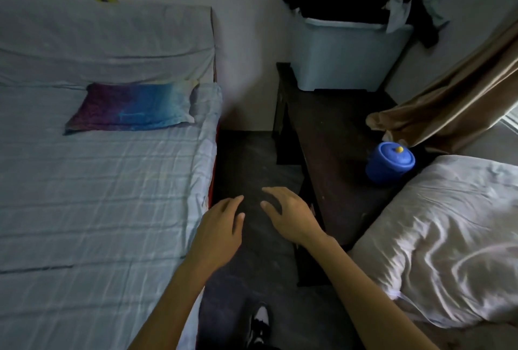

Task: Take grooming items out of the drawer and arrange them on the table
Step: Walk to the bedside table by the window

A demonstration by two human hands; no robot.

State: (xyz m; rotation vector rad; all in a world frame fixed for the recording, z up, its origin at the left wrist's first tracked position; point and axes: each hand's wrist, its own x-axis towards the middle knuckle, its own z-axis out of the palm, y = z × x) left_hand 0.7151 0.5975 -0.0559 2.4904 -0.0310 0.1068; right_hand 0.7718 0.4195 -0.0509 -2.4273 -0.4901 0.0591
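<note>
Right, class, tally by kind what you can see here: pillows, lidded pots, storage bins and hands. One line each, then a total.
Pillows: 2 (multicoloured pillow, white pillow)
Lidded pots: 1 (blue pot)
Storage bins: 1 (pale blue bin)
Hands: 2 (left hand, right hand)
Total: 6

The table [333,136] looks like dark wood, matt and a little scuffed. On it a blue pot [389,163] and a pale bin [347,55] look like smooth plastic, the pot slightly glossy. The bed sheet [98,195] is creased, checked cloth; the pillow [448,237] beside the table is crumpled white cloth. The curtain [448,97] has a satin sheen. The floor [252,170] is dark and matt.
</note>
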